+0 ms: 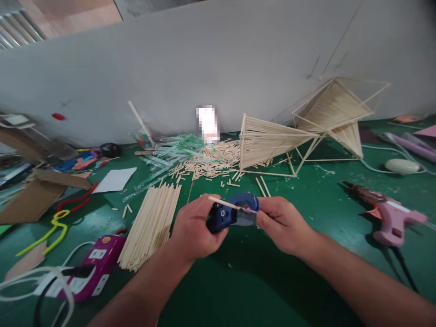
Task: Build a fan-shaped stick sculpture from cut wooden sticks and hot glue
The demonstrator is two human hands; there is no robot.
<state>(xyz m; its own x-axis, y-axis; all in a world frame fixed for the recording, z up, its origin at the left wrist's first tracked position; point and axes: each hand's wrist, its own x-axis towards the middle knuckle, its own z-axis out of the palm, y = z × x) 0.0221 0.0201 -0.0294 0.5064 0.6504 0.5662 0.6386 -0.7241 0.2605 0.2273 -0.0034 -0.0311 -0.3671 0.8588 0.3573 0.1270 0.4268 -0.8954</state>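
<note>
My left hand (197, 227) is wrapped around a dark blue pipe cutter (223, 215), just above the middle of the green table. The cutter has a curved jaw and a broad grey blade. A thin wooden stick (223, 203) lies across the jaw, one end jutting out to the left. At the jaw's right side, my right hand (282, 225) pinches with thumb and fingers where the stick comes through; its far end is hidden in the fingers. Left of my left hand lies a bundle of long wooden sticks (150, 227).
Many short cut sticks (218, 159) lie in a heap by the wall beside clear plastic wrappers (170, 152). A stick-built frame (272, 141) stands back right. A pink glue gun (391, 218) rests at right, a magenta power strip (98, 263) at front left, cardboard (37, 195) behind it.
</note>
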